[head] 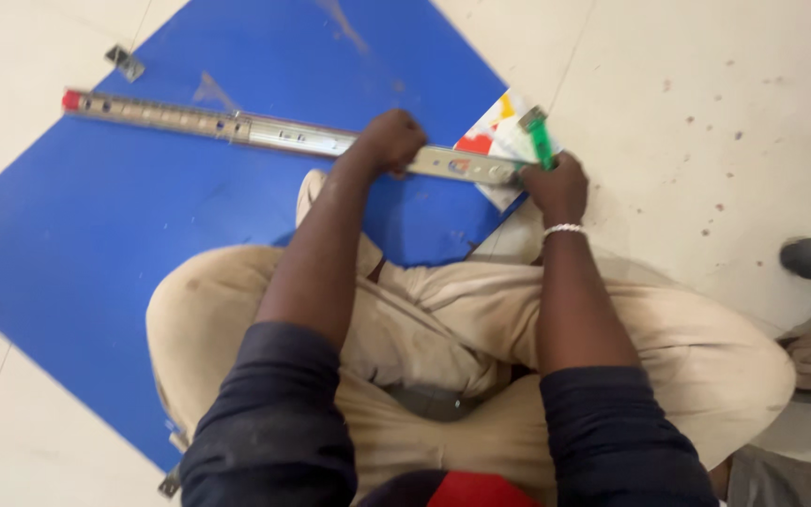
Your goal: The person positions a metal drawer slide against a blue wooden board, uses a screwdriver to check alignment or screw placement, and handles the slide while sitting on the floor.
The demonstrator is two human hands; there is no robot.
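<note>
crossed legs in tan trousers (443,329) fill the foreground; left hand (390,141) clamps a long metal drawer slide (265,131) lying across a blue board (105,225) on the floor. right hand (556,188) is closed around a green-handled tool (540,139) at the slide's end.

You had only one view, from the camera on your head, and it looked steeply down over your own lap toward the floor. It sat close: your forearms and crossed legs filled the lower half, and the blue board (124,216) lay on the pale tiled floor (706,113) beyond your knees. Take the blue board as the mark. The view faced forward across it, with its far corner cut off at the top edge. The board ran slantwise to the frame. No second view shared any of this.
</note>
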